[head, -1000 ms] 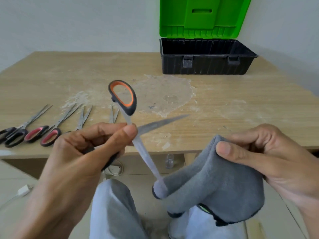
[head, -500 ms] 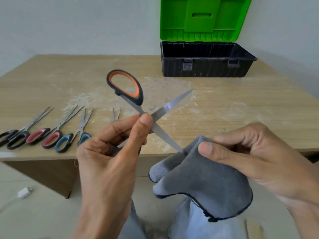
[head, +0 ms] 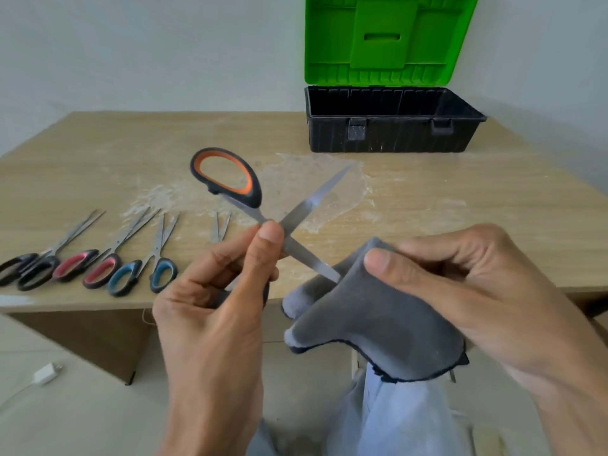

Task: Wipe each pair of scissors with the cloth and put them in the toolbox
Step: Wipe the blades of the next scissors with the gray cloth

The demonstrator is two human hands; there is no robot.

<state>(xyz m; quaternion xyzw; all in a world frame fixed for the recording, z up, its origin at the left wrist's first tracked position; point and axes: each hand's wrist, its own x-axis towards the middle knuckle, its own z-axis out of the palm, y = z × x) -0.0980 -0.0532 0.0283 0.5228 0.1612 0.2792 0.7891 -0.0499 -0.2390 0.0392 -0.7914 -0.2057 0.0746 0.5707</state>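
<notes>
Wooden tabletop (head: 460, 199) ahead, scuffed | near: left hand (head: 210, 311) pinching orange-handled scissors (head: 312, 205) at pivot, opened wide | right hand (head: 460, 284) pinching grey cloth (head: 371, 324) round lower blade tip | step: wiping, likely mid-pair | next: sliding cloth along both blades | beyond: other scissors (head: 98, 264) left, open toolbox (head: 391, 136) far right, waiting

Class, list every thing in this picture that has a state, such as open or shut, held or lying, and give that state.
Toolbox: lid raised, open.
Orange-handled scissors: blades spread, held by left hand.
Cloth: gripped by right hand, wrapped round one blade's tip.
Black-handled scissors: lying on table.
Red-handled scissors: lying on table.
Blue-handled scissors: lying on table, blades slightly apart.
Half-hidden scissors: lying on table, handles hidden.
</notes>
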